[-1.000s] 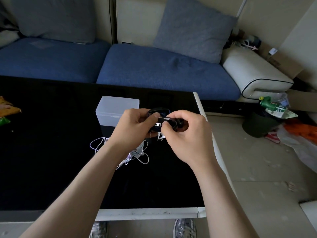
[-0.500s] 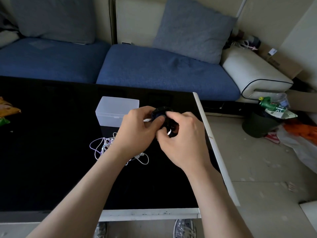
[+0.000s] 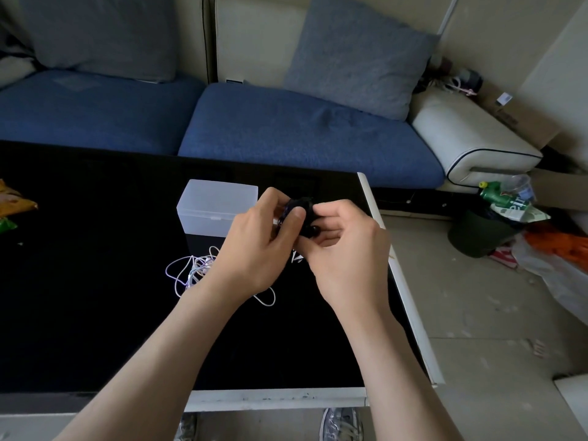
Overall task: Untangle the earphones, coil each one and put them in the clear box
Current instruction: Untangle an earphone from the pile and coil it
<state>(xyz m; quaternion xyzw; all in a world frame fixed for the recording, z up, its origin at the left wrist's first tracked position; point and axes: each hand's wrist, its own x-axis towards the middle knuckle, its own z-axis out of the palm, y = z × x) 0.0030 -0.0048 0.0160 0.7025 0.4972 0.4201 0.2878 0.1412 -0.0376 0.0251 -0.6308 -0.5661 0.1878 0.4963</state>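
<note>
Both my hands hold a small coil of black earphones (image 3: 301, 207) above the black table (image 3: 95, 281). My left hand (image 3: 254, 246) grips the coil with the thumb pressed on its front. My right hand (image 3: 343, 249) pinches the coil's right side, with a black earbud showing between its fingers. The clear box (image 3: 216, 206) stands shut on the table just left of my hands. A tangled bundle of white earphones (image 3: 197, 268) lies on the table below the box, partly hidden under my left wrist.
Snack packets (image 3: 12, 205) lie at the table's left edge. The table's white right edge (image 3: 397, 281) runs close to my right hand. A blue sofa (image 3: 286, 135) with grey cushions stands behind the table. A dark bin (image 3: 477, 233) and litter sit on the floor at right.
My hands have turned the black coil and closed tighter around it, shifting a little left toward the box. The white earphones have not moved.
</note>
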